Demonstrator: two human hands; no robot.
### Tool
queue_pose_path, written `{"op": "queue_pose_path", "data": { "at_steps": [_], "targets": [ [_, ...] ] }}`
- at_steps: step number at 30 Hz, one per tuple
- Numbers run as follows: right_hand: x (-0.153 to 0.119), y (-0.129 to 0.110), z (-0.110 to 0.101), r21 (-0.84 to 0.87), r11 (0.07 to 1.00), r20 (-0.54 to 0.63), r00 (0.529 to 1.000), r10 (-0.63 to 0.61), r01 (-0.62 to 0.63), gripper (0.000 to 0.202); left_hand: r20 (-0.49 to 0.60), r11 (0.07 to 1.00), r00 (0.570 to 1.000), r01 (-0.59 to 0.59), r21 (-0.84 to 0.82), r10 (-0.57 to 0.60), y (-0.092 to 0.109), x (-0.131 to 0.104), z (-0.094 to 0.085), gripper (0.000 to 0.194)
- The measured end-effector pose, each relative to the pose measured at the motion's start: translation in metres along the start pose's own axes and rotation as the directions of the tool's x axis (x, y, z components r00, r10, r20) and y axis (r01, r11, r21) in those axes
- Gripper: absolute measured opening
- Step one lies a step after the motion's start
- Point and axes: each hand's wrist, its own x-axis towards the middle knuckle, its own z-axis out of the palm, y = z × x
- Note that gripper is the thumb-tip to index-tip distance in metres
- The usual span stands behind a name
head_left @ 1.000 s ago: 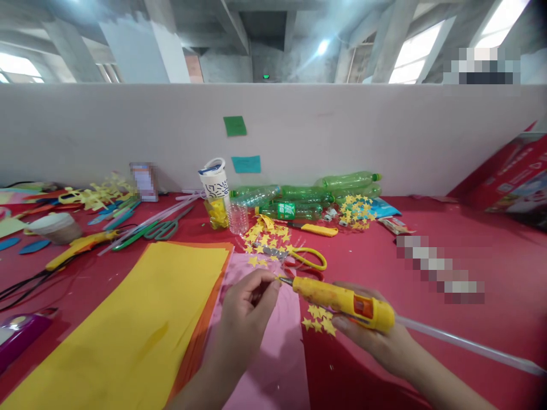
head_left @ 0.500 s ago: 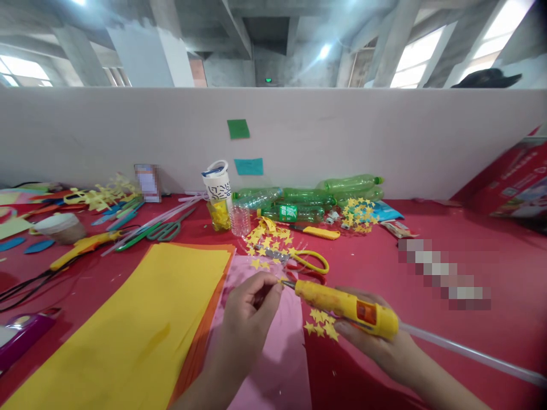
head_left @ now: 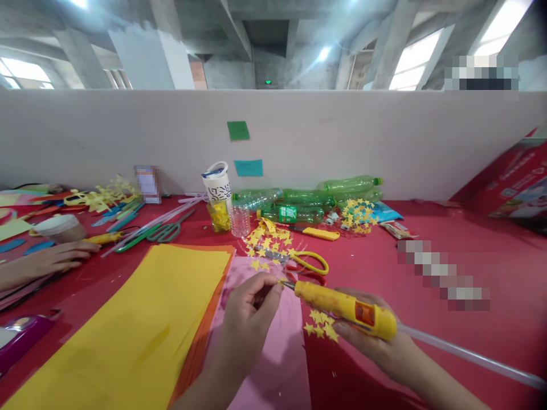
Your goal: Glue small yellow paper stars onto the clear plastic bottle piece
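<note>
My left hand (head_left: pixel 250 310) is closed in a pinch on a small yellow paper star (head_left: pixel 282 281), mostly hidden by the fingertips. My right hand (head_left: pixel 384 344) is wrapped round a yellow hot glue gun (head_left: pixel 329 299), whose metal nozzle meets the star. A long clear glue stick (head_left: pixel 465 356) runs out of the gun's back end. Below the gun lies a small group of yellow stars (head_left: pixel 319 324). Pink paper (head_left: pixel 282 353) is spread under my left hand. Scissors with yellow and red handles (head_left: pixel 311 262) lie just beyond the nozzle.
Yellow sheets (head_left: pixel 128 319) lie stacked at left. Another person's hand (head_left: pixel 51 259) rests over a second yellow glue gun (head_left: pixel 105 238). Farther back are green plastic bottles (head_left: pixel 307 196), a yellow utility knife (head_left: pixel 320 233), a white patterned cup (head_left: pixel 217 188) and green scissors (head_left: pixel 166 230).
Another person's hand has come in from the left and lies over the second glue gun. My own two hands, the star and my glue gun have hardly moved.
</note>
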Motion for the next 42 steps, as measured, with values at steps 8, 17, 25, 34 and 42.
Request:
{"op": "queue_pose_path", "data": {
  "at_steps": [8, 17, 25, 34, 42],
  "targets": [
    [0.014, -0.027, -0.004, -0.258, 0.927, 0.135, 0.960, -0.246, 0.274, 0.018, 0.012, 0.968, 0.982, -0.190, 0.162, 0.191, -0.002, -0.005, -0.004, 0.012],
    [0.055, 0.004, -0.054, -0.561, 0.781, 0.219, 0.959, -0.179, 0.273, 0.013, 0.108, 0.977, 0.991, 0.104, -0.186, -0.085, 0.005, -0.001, -0.002, 0.019],
    [0.063, 0.047, -0.060, -0.619, 0.759, 0.306, 0.952, -0.005, 0.203, 0.044, 0.296, 0.839, 0.930, 0.333, -0.430, -0.218, 0.004, -0.002, -0.003, 0.015],
    [0.044, -0.048, -0.026, -0.401, 0.827, 0.311, 0.908, -0.281, 0.394, 0.017, 0.429, 0.702, 0.862, 0.481, -0.525, -0.270, 0.011, -0.001, -0.003, 0.015],
    [0.050, -0.079, 0.013, -0.136, 0.817, 0.344, 0.800, -0.492, 0.561, 0.016, 0.558, 0.557, 0.783, 0.602, -0.572, -0.274, 0.013, -0.004, -0.004, 0.007]
  ]
}}
